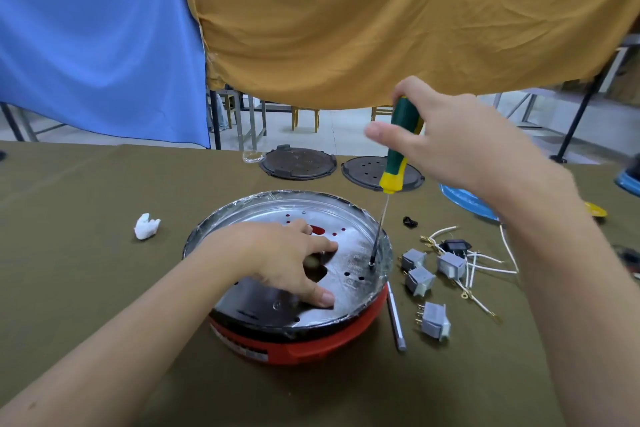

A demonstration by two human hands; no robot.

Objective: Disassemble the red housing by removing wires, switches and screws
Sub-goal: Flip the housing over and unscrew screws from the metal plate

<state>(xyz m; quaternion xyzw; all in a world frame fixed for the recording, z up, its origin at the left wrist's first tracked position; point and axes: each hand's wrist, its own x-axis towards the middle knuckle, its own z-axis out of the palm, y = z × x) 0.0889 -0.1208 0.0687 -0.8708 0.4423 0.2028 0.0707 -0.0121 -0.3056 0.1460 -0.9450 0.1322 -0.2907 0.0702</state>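
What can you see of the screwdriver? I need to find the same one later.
The screwdriver has a dark green plastic-looking handle with a yellow collar and a thin metal shaft. It stands nearly upright, leaning slightly. The right hand holds its handle near the top. Its tip sits on a screw near the right rim of the silver plate.

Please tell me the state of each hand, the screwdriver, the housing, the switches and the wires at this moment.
Left hand: open, pressing flat on the metal plate.
Right hand: gripping the screwdriver handle.
Screwdriver: near upright, tip on a screw at the plate's right edge.
Red housing: on the table, plate on top.
Switches: four, out, lying right of the housing.
Wires: out, loose beside the switches.
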